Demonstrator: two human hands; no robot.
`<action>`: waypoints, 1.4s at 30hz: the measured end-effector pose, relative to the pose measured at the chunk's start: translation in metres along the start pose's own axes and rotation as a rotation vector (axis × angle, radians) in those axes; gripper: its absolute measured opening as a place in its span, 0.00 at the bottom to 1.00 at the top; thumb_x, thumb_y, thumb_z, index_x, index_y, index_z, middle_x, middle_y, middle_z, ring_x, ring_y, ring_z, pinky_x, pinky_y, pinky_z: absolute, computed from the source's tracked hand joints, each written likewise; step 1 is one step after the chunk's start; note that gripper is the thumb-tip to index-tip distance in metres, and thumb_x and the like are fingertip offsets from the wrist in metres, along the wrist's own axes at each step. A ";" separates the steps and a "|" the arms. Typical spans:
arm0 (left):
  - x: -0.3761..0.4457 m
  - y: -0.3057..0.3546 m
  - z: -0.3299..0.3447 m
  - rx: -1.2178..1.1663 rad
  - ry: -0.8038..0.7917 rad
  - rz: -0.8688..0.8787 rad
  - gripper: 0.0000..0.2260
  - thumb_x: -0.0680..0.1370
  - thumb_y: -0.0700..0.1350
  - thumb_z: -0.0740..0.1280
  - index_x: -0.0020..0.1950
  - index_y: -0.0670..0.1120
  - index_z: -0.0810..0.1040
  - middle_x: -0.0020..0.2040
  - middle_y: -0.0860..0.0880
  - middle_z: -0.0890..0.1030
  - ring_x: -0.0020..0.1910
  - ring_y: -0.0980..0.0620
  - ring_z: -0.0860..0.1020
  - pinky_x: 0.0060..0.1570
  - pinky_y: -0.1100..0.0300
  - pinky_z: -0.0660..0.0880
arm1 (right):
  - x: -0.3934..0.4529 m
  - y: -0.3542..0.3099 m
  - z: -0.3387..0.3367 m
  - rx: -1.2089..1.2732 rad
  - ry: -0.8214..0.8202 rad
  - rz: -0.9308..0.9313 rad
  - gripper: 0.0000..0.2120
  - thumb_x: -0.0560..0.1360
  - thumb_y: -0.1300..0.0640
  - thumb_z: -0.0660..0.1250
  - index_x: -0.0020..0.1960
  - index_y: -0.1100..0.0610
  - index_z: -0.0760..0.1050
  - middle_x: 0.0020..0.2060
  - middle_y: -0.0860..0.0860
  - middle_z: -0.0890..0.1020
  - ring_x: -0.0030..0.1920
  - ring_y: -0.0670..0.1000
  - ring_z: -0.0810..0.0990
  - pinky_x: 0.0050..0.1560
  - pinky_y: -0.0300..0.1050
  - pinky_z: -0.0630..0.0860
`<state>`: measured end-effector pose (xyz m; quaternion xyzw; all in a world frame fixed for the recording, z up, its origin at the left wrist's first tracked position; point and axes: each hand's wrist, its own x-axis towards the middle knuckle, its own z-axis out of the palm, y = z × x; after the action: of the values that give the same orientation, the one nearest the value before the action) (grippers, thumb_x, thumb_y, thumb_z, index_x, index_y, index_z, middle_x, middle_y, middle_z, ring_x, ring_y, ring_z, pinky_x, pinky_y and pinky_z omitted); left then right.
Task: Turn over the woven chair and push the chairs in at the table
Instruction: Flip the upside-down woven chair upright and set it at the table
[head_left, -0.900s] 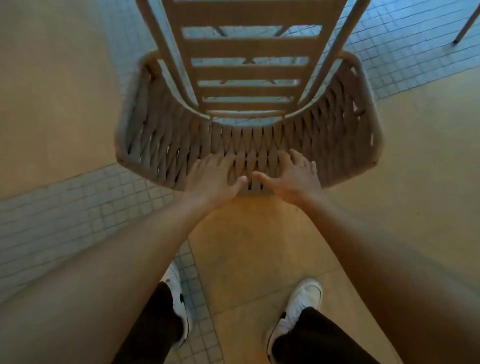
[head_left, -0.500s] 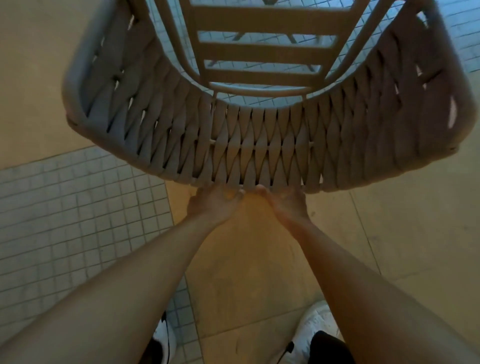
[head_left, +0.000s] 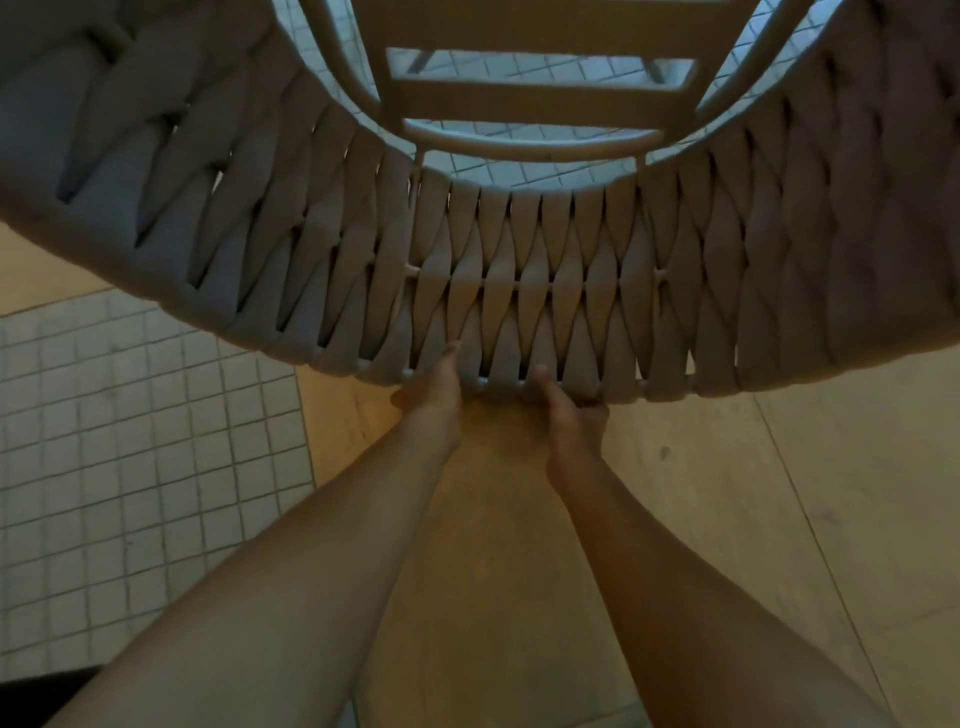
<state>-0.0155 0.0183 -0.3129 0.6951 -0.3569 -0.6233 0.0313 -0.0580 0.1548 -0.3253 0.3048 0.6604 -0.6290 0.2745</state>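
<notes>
The grey woven chair (head_left: 545, 270) fills the top of the view, its curved strap-woven back facing me and its slatted seat (head_left: 535, 67) beyond. The chair is lifted off the floor and tilted toward me. My left hand (head_left: 434, 387) grips the lower rim of the woven back from underneath, thumb up on the straps. My right hand (head_left: 569, 402) grips the same rim just to the right, fingers curled under it. The hands are about a hand's width apart.
Below the chair lies tan stone floor (head_left: 727, 519), and small white square tiles (head_left: 130, 467) cover the floor at the left. More white tiles show through the seat slats. No table is in view.
The chair has risen and swung toward me, now much larger in view. My hands went from lying on top of the woven back to gripping its rim from below. My feet have left the view.
</notes>
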 end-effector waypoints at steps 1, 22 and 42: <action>0.004 -0.001 0.001 -0.088 0.016 0.001 0.48 0.66 0.62 0.79 0.78 0.43 0.63 0.69 0.44 0.74 0.65 0.41 0.75 0.65 0.47 0.74 | 0.002 0.001 0.005 0.057 0.018 -0.012 0.50 0.63 0.51 0.84 0.77 0.59 0.62 0.69 0.54 0.76 0.68 0.55 0.74 0.71 0.52 0.70; -0.059 -0.008 -0.031 -0.124 0.180 0.398 0.32 0.71 0.57 0.78 0.69 0.47 0.70 0.62 0.52 0.80 0.58 0.53 0.79 0.57 0.61 0.74 | -0.052 -0.029 0.015 0.351 0.103 0.033 0.41 0.65 0.63 0.83 0.68 0.59 0.61 0.65 0.59 0.77 0.60 0.58 0.80 0.58 0.63 0.81; -0.303 0.103 -0.157 1.332 -0.003 1.646 0.34 0.67 0.57 0.75 0.66 0.49 0.64 0.63 0.45 0.64 0.61 0.42 0.66 0.62 0.49 0.63 | -0.295 -0.209 -0.031 0.206 0.217 0.039 0.35 0.69 0.62 0.79 0.63 0.55 0.57 0.62 0.55 0.75 0.61 0.57 0.79 0.62 0.62 0.79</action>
<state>0.0864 0.0414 0.0280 0.1153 -0.9877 -0.0893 0.0561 -0.0179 0.1644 0.0354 0.4105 0.6120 -0.6513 0.1809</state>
